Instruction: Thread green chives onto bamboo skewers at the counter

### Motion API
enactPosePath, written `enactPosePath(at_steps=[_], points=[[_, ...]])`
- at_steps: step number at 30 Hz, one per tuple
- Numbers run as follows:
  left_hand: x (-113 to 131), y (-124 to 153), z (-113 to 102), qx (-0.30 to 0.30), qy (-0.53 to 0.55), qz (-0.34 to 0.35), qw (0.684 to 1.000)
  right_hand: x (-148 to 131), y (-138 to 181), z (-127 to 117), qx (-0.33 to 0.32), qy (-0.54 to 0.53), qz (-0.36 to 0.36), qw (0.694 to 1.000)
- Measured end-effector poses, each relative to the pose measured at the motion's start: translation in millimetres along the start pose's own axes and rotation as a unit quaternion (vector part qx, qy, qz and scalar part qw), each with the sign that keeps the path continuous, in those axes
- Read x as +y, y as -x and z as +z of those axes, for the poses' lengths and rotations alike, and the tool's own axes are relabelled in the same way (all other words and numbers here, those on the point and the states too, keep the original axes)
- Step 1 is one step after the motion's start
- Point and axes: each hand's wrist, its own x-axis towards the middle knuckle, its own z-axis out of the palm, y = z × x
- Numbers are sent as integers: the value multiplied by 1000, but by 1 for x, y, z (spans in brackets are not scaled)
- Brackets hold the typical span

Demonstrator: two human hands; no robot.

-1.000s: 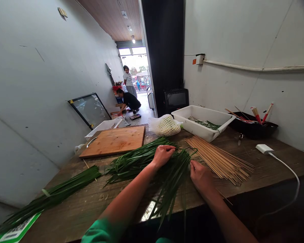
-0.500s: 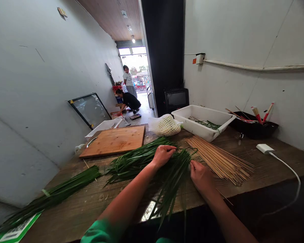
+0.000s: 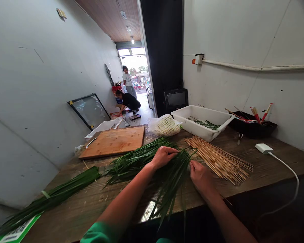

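Note:
A loose bunch of long green leaf strips [image 3: 173, 184] lies fanned out between my hands, its tips hanging over the table's near edge. My left hand [image 3: 164, 157] is closed in a pinch at the bunch's upper end. At the bunch's right side, my right hand [image 3: 200, 173] also pinches, fingertips against the leaf ends. What sits between the fingertips is too small to make out, though leaf strips are there. Behind my left wrist spreads a second heap of green leaf strips [image 3: 136, 158]. Many thin bamboo sticks [image 3: 220, 160] lie just beyond my right hand.
A tied leaf bundle [image 3: 53, 195] lies at the left, near a wooden cutting board [image 3: 114, 141]. Behind are a net-wrapped item [image 3: 164, 125], a white bin [image 3: 210, 133] and a black tray [image 3: 258, 130]. A white charger [image 3: 264, 148] sits right. Two people are by the doorway.
My left hand has shifted slightly right and down, closer to the top of the bunch. My right hand stays almost in place.

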Motion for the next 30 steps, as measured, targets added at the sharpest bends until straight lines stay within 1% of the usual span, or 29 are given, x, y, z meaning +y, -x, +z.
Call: enactPosePath(at_steps=[2,3,5,7,8,9,10,12,13,17,20,22,25,26,28,30], points=[[1,1,-4,-36,-17,25,999,-1,0,-1,-5,1,6,1000],[2,1,-7,-41,-36,28,998,-1,0,-2,-8,3,9,1000],[4,1,-11,-9,-83,9,996,-2,0,-3,-15,6,14,1000],[6,1,-13,30,-103,-22,994,-2,0,-3,-14,8,17,1000],[7,1,-12,26,-94,-30,995,-2,0,-3,-13,8,16,1000],[8,1,-12,3,-77,-30,997,-2,0,-2,-10,5,14,1000],[9,1,-11,-33,-57,-22,998,-1,0,-2,-4,1,11,1000],[10,1,-11,-100,-20,-4,995,1,0,-2,11,-11,7,1000],[10,2,-13,-124,-3,-2,992,2,-1,-2,23,-16,9,1000],[10,4,-30,-184,73,-47,979,7,-3,-6,74,-21,33,996],[6,6,-45,-221,69,-71,970,15,-7,-13,106,-12,57,993],[1,8,-51,-246,54,-87,964,22,-11,-21,130,1,79,988],[-4,9,-52,-264,54,-115,956,33,-18,-39,168,24,102,980],[-5,9,-51,-266,58,-120,955,36,-21,-48,174,33,99,979],[-7,9,-49,-271,62,-121,953,40,-25,-66,210,44,104,971],[-7,8,-46,-271,58,-108,955,40,-28,-88,244,46,86,965]])
